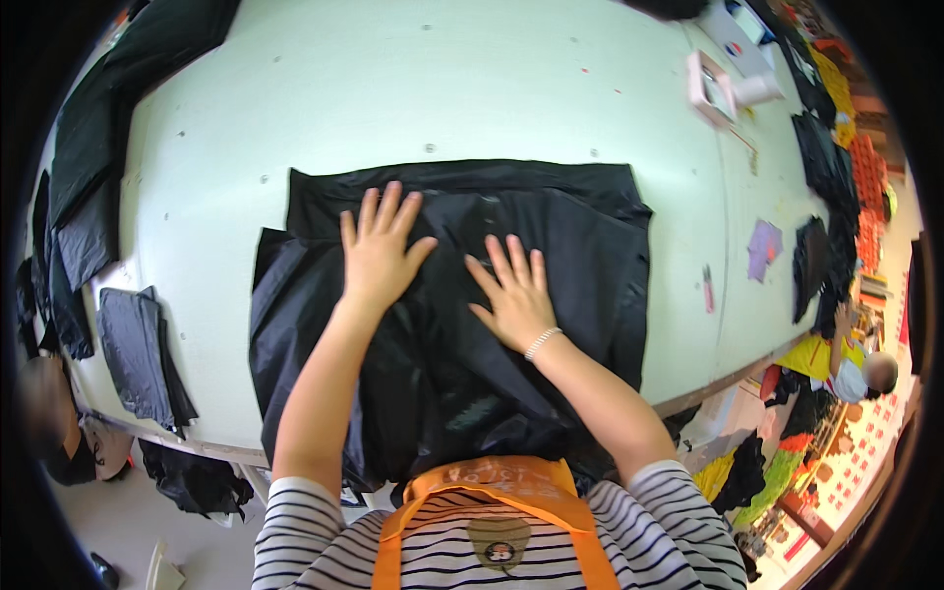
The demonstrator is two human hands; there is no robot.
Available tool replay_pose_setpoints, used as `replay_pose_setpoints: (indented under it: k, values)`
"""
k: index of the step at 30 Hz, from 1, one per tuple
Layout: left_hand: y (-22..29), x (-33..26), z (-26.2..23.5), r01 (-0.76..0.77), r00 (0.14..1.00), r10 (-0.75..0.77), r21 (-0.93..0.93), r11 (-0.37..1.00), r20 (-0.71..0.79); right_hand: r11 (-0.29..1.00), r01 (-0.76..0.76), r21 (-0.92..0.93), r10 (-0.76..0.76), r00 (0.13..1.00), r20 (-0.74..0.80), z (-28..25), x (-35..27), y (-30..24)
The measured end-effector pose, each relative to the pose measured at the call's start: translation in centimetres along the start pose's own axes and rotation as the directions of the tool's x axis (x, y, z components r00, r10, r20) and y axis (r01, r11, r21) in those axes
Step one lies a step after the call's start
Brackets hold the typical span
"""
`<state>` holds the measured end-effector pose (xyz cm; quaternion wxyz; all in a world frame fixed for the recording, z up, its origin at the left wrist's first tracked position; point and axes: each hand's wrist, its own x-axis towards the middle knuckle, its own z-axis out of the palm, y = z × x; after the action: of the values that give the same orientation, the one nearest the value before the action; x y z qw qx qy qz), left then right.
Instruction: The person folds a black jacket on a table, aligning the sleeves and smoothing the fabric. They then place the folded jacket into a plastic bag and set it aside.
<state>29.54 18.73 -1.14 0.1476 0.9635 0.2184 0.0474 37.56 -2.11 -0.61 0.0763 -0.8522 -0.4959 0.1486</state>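
Observation:
A large piece of shiny black fabric lies spread in front of me, its near part hanging over the table edge toward my body. Its far edge shows a folded strip. My left hand rests flat on the fabric left of its middle, fingers spread and holding nothing. Palm down on the same fabric, a little nearer and to the right, lies my right hand. Its fingers are apart too, with a beaded bracelet at the wrist.
Under the fabric is a pale green table. Black fabric piles lie along its left side, with a folded dark piece nearer. At right are a pink box, a small pink-handled tool and a purple scrap. Other people sit at both sides.

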Motion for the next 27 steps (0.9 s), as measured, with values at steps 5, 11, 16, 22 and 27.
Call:
replay_pose_setpoints:
  k: [5, 11, 16, 22, 27]
  values:
    - [6.3, -6.8, -6.3, 0.391, 0.916, -0.368, -0.561, 0.73, 0.16, 0.998, 0.039, 0.056, -0.029, 0.986, -0.166, 1.7, -0.1, 0.8]
    - [12.9, -19.1, 0.9, 0.725, 0.684, -0.09, -0.66, 0.196, 0.724, 0.963, 0.068, 0.262, -0.008, 0.974, -0.225, 2.1, -0.1, 1.9]
    - [16.0, -18.6, 2.6, 0.513, 0.611, -0.016, -0.411, -0.753, 0.792, 0.801, 0.142, 0.581, 0.055, 0.95, -0.309, -4.5, -3.6, -0.3]
    - [16.7, -17.6, -2.5, 0.307, 0.764, -0.297, -0.729, -0.612, 0.572, 0.87, 0.008, 0.494, -0.153, 0.955, 0.253, -2.4, -6.2, 0.2]
    - [17.2, -14.3, -6.5, 0.31, 0.895, -0.202, -0.879, -0.362, 0.399, 0.774, -0.054, 0.631, -0.215, 0.915, 0.342, -2.5, -4.4, 1.6]
